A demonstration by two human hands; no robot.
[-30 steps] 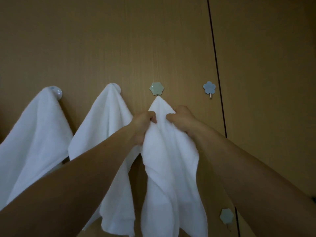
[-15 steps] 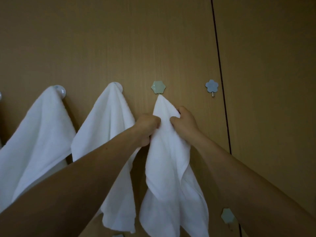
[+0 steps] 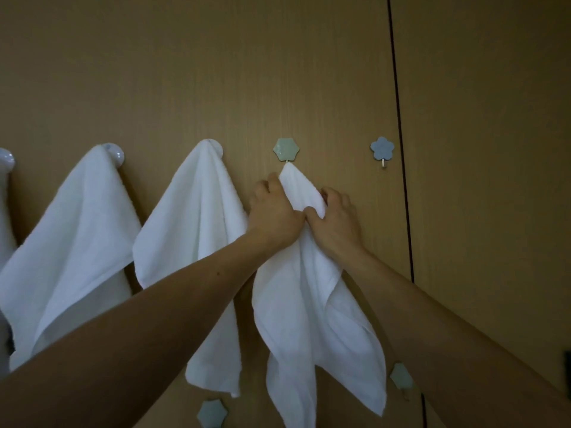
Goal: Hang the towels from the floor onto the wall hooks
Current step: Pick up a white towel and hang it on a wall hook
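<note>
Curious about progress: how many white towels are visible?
3: left towel on a round hook, middle towel beside it, third towel under the green hook, gripped by left hand and right hand. White sliver at left edge may be a fourth.

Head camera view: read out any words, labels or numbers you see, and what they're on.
None: no words, numbers or signs can be read.
The held towel, gripped by the left hand and right hand, shows no label.
The hung towels, green hook, blue hook and wooden wall are plain.
</note>
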